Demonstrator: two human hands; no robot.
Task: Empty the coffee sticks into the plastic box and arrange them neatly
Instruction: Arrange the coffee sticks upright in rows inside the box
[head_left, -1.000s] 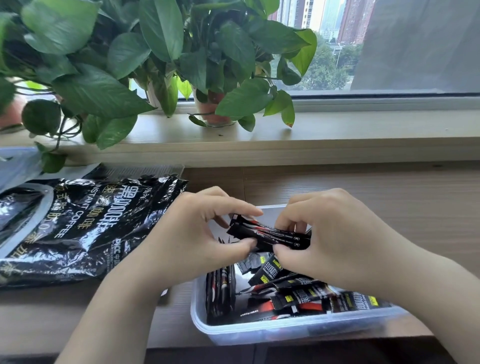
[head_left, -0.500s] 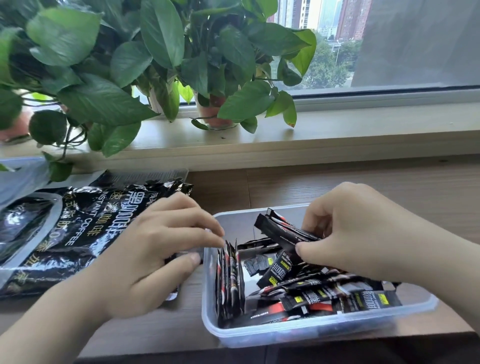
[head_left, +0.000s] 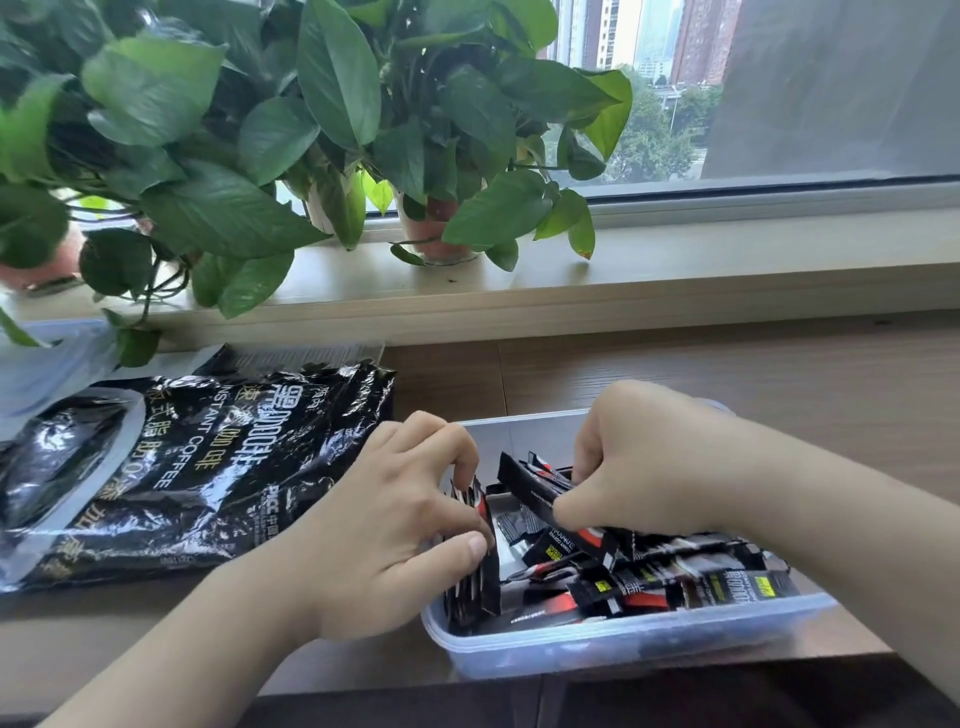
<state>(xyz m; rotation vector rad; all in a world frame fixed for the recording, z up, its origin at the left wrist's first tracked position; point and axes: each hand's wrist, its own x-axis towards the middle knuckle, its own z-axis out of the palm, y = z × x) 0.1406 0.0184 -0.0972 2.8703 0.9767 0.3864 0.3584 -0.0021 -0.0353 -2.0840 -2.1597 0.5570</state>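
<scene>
Sticks upright at left edge of box

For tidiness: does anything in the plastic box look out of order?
Yes. Only the upright sticks under the left hand stand in a row. The loose sticks lie criss-crossed, and the right hand holds some tilted.

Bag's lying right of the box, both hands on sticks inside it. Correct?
No. The head view shows the coffee bag lying left of the plastic box. The left hand and right hand are both on coffee sticks inside it.
</scene>
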